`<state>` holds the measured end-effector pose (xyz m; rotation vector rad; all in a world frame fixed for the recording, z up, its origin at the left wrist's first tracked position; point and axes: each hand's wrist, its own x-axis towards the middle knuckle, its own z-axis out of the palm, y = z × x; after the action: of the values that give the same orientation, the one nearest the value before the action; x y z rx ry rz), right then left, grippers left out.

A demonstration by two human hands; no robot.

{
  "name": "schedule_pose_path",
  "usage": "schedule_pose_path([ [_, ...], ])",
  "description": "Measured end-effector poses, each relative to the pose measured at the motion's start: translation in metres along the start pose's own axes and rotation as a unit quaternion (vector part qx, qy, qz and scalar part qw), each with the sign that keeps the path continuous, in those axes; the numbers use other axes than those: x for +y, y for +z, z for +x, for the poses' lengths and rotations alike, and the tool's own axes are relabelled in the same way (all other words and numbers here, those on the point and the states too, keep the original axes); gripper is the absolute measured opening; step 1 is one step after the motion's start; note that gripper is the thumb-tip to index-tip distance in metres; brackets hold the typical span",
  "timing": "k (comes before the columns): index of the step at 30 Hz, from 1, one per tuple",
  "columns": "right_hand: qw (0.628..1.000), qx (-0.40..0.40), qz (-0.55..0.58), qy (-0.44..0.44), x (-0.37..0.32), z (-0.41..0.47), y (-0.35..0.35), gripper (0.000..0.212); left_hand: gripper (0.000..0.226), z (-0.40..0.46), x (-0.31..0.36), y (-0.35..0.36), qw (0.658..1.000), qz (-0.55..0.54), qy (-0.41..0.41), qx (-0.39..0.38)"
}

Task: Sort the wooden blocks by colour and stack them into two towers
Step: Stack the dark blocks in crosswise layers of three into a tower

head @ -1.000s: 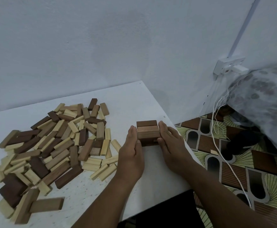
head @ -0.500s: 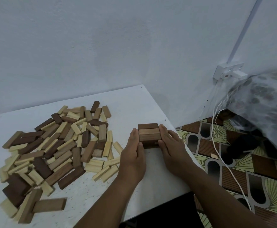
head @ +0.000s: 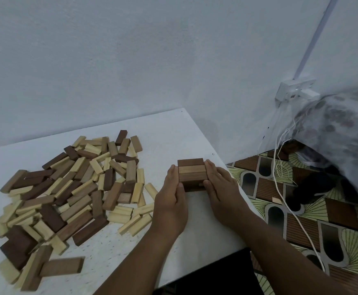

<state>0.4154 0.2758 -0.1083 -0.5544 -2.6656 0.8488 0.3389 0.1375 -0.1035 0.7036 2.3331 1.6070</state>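
Pale bluish walls [head: 131, 60] meet in a corner. A white counter [head: 173, 133] stands against them. Patterned brown-and-green floor [head: 301, 220], a wall socket [head: 295, 88], and a white cable [head: 288, 209].

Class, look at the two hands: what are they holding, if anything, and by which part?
Both press the small stack of brown wooden blocks: left hand flat against its left side, right hand against its right side.
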Motion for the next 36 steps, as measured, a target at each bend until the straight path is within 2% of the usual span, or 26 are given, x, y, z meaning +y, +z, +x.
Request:
schedule_pose_path([
  [19, 1.0, -0.01, 0.011, 0.015, -0.001, -0.002, -0.002, 0.059, 0.051, -0.001, 0.002, 0.0, 1.0, 0.007, -0.01, -0.004],
  [23, 0.999, 0.004, 0.038, 0.017, -0.002, -0.004, -0.004, 0.052, 0.048, -0.002, 0.011, -0.004, 0.998, -0.035, -0.043, 0.002],
  [25, 0.998, 0.023, 0.058, 0.015, -0.003, -0.004, -0.007, 0.051, 0.045, -0.001, 0.018, -0.01, 0.993, -0.091, -0.076, 0.014],
  [28, 0.994, 0.073, 0.076, -0.003, -0.01, -0.004, -0.012, 0.054, 0.04, 0.004, 0.026, -0.02, 0.971, -0.202, -0.121, 0.042],
  [31, 0.989, 0.127, 0.066, -0.04, -0.031, 0.002, -0.017, 0.049, 0.038, 0.01, 0.033, -0.034, 0.949, -0.278, -0.13, 0.071],
  [36, 0.986, 0.13, 0.035, -0.099, -0.081, 0.035, -0.009, 0.044, 0.032, 0.026, 0.038, -0.077, 0.958, -0.252, -0.093, 0.1],
])
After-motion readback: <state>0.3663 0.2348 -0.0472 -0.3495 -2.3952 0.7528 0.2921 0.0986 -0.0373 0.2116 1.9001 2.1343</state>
